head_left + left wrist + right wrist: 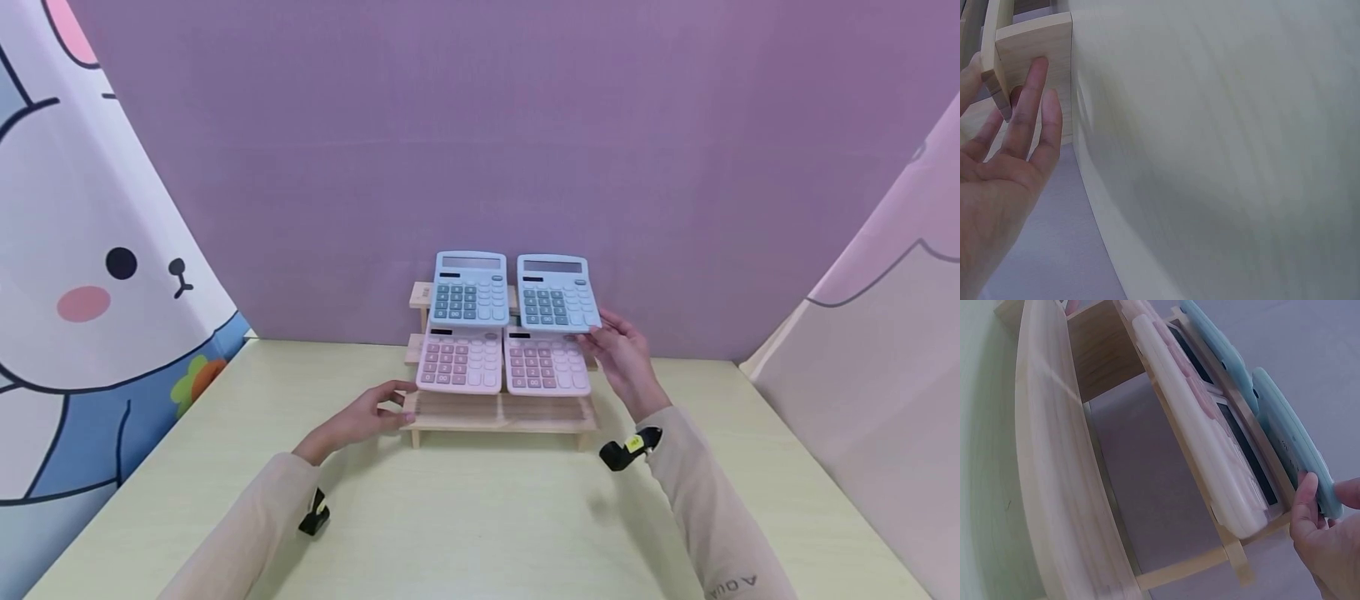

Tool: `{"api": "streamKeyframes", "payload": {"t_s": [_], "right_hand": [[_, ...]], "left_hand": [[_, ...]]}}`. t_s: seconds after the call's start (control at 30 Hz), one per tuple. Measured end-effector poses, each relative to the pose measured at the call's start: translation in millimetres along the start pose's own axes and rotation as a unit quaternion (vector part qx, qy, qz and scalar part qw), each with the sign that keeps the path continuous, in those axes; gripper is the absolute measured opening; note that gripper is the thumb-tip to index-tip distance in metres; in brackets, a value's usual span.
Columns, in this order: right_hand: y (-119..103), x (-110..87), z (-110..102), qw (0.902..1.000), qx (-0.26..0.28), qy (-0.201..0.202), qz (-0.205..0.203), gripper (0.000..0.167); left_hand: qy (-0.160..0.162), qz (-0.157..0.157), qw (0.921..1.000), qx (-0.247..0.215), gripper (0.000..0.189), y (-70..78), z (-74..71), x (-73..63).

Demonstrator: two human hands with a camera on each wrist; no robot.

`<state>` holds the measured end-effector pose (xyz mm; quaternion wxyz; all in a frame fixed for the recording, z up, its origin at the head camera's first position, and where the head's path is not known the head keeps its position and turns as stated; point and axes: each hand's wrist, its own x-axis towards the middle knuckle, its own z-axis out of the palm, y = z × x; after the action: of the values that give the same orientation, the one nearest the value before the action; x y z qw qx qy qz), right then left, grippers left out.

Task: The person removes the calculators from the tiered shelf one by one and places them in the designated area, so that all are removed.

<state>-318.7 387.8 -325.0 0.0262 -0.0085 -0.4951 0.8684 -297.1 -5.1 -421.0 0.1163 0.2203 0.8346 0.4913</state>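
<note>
Backdrop: a cartoon animal panel on the left, a purple cloth across the middle, a pink-and-white panel on the right.
Table: pale and yellowish, under both my forearms.
Left arm: its beige sleeve slants up and inward from the bottom edge, a small black device at the wrist.
Left hand: my left hand is at the near left corner of the wooden stand, digits bent around the end of the lowest board; the left wrist view shows one fingertip against the leg's side.
Left column: the left blue calculator leans on the top tier, above the left pink calculator on the middle one.
Right column: the right pink calculator leans beside its pink twin; above it the right blue calculator tilts back, and I cannot tell whether it touches the tier.
Right hand: my right hand pinches that blue one's lower right corner between thumb and fingers, wrist low.
Right arm: its lettered beige sleeve slants up and inward, a black device at the wrist.
</note>
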Motion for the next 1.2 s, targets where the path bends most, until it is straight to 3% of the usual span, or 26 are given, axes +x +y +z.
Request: {"api": "streamKeyframes", "payload": {"t_s": [0.4, 0.6, 0.9, 1.2], "right_hand": [[-9, -6.6, -20, 0.9997, -0.022, -0.001, -0.012, 0.051], [-16, -10.4, -32, 0.9997, -0.004, -0.009, -0.021, 0.041], [-26, -16.5, -55, 0.9995, -0.01, -0.008, -0.03, 0.041], [-34, -19.2, -77, 0.9986, 0.02, -0.029, -0.039, 0.037]], "left_hand": [[-0.001, 0.003, 1.0, 0.006, 0.056, -0.4, -0.7, 1.5], [-0.004, -0.003, 1.0, 0.001, 0.057, -2.1, -1.0, 0.9], [-0.006, -0.001, 1.0, -0.005, 0.058, -2.9, -0.9, 1.5], [-0.003, -0.003, 1.0, 0.0, 0.059, -3.2, -0.9, 1.7]]}}
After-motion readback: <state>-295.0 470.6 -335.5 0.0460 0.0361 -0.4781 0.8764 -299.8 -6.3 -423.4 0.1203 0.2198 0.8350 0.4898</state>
